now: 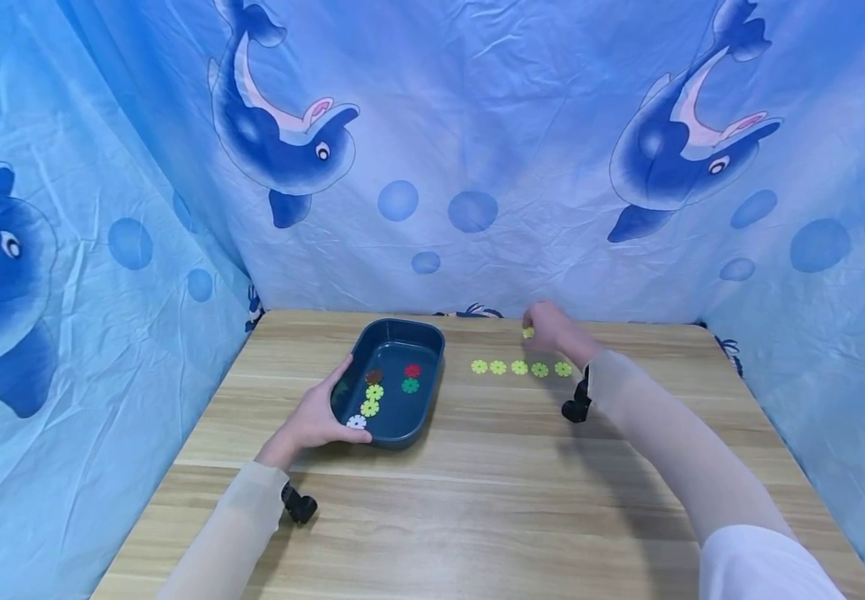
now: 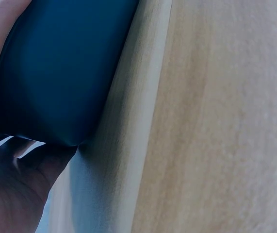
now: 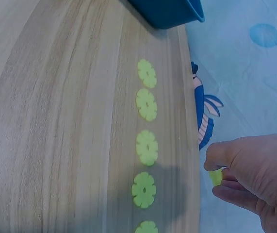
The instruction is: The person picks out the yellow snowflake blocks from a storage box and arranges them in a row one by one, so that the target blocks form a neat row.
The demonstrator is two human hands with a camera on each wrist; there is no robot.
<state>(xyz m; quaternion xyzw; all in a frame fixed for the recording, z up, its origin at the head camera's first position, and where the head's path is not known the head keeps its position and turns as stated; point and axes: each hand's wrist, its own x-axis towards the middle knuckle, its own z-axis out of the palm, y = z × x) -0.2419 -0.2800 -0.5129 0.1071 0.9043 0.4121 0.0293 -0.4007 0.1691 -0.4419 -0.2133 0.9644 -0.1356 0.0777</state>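
My left hand (image 1: 312, 418) grips a dark blue plastic basin (image 1: 402, 421) by its near left corner, thumb along the near rim and fingers at the left wall. Inside lie a brown (image 1: 375, 377), a red (image 1: 412, 371), a green (image 1: 410, 386) and a white snowflake disc (image 1: 357, 422), plus two yellow-green ones (image 1: 370, 407). Toward the table's back edge, my right hand (image 1: 552, 330) pinches a yellow-green snowflake disc (image 3: 216, 177) between thumb and fingers, raised above the tabletop. Several yellow-green discs (image 1: 519, 367) form a row just in front of that hand.
Both hands work over a wooden table (image 1: 477, 508). Blue cloth with printed dolphins (image 1: 432, 100) hangs behind it and along both sides, close to the back edge. The row of discs runs rightward from beside the basin.
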